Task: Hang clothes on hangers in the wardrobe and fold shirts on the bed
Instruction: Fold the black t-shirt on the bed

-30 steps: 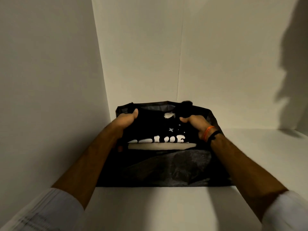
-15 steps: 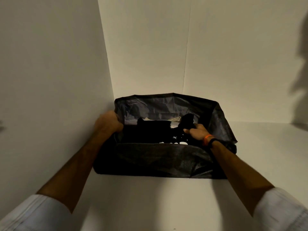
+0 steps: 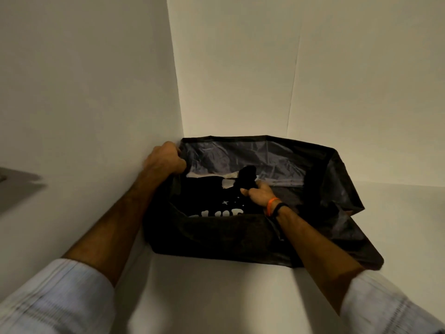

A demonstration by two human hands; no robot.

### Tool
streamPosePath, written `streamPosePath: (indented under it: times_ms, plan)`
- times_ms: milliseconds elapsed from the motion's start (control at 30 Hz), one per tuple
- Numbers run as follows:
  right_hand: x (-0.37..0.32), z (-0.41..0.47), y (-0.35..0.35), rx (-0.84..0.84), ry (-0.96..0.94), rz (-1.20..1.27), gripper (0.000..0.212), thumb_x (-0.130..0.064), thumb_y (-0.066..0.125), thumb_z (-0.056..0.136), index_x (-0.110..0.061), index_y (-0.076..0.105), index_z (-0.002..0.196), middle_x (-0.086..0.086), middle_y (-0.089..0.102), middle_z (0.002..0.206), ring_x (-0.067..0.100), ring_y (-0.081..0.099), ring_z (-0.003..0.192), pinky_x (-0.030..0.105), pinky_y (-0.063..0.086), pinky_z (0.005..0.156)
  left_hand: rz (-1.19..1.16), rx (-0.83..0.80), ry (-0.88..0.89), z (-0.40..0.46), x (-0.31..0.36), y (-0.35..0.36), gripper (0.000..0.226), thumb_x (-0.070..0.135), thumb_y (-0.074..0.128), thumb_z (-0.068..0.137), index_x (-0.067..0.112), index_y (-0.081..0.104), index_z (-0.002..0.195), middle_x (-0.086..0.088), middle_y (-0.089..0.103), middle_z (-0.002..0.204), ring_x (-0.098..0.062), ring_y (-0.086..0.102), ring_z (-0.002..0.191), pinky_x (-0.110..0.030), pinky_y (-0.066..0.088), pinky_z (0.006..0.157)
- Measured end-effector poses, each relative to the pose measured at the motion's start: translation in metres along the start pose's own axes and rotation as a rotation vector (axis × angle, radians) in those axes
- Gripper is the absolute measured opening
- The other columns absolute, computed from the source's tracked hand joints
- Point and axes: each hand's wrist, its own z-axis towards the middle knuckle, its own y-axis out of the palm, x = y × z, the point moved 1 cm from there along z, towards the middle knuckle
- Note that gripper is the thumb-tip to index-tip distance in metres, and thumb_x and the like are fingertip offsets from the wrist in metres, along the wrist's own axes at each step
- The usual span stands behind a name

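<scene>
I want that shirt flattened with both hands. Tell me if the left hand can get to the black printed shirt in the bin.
Probably yes. The left hand grips the fabric bin at its left rim, the bin is open-topped, and the black shirt lies just below with nothing between.

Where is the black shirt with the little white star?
In the head view, the black shirt lies inside the dark fabric bin in the shelf corner, between the hands; the right hand grips it and the left hand holds the bin's left rim.

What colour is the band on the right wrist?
Orange band, beside a black one, in the head view.
</scene>
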Motion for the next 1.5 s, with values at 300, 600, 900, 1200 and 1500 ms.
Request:
streamPosePath:
  times_ms: [300, 600, 900, 1200, 1500]
  plan:
    - [0.0, -0.005, -0.012, 0.215, -0.494, -0.928, 0.078, -0.034, 0.067, 0.09, -0.012, 0.026, 0.152, 0.017, 0.027, 0.155, 0.04, 0.036, 0.135, 0.044, 0.037, 0.109, 0.007, 0.004, -0.004, 0.008, -0.001, 0.006, 0.052, 0.014, 0.064, 0.085, 0.011, 0.055, 0.136, -0.02, 0.057, 0.131, -0.036, 0.058, 0.114, -0.039, 0.051, 0.097]
    - [-0.004, -0.023, -0.01, -0.09, -0.706, -1.027, 0.061, -0.053, 0.047, 0.096, -0.01, 0.049, 0.14, 0.017, 0.053, 0.14, 0.035, 0.051, 0.128, 0.044, 0.043, 0.106, -0.01, 0.012, -0.001, 0.009, -0.004, 0.006, 0.053, 0.016, 0.063, 0.082, 0.012, 0.057, 0.134, -0.02, 0.057, 0.131, -0.037, 0.059, 0.114, -0.04, 0.052, 0.098]
    - [-0.023, -0.044, -0.017, -0.145, -0.458, -0.888, 0.055, -0.044, 0.055, 0.097, -0.009, 0.05, 0.139, 0.017, 0.057, 0.135, 0.032, 0.054, 0.123, 0.029, 0.039, 0.099, 0.016, -0.006, -0.017, 0.004, -0.004, 0.006, 0.054, 0.016, 0.066, 0.082, 0.012, 0.057, 0.135, -0.021, 0.054, 0.136, -0.039, 0.055, 0.121, -0.037, 0.048, 0.101]
    - [-0.055, -0.109, -0.058, -0.026, -0.567, -0.91, 0.043, -0.043, 0.063, 0.093, -0.012, 0.065, 0.122, 0.011, 0.068, 0.118, 0.026, 0.062, 0.111, 0.033, 0.047, 0.097, 0.02, -0.01, 0.15, -0.058, 0.03, -0.004, 0.038, 0.022, 0.075, 0.084, 0.015, 0.068, 0.121, -0.009, 0.066, 0.122, -0.028, 0.063, 0.108, -0.032, 0.052, 0.095]
    - [-0.057, -0.183, -0.08, -0.105, -0.695, -0.869, 0.049, -0.062, 0.05, 0.092, -0.021, 0.073, 0.105, 0.003, 0.072, 0.097, 0.018, 0.064, 0.092, 0.032, 0.05, 0.084, 0.126, -0.465, 0.43, -0.174, 0.053, 0.001, 0.06, 0.061, 0.073, 0.073, 0.023, 0.069, 0.12, 0.004, 0.069, 0.115, -0.011, 0.062, 0.104, -0.031, 0.048, 0.101]
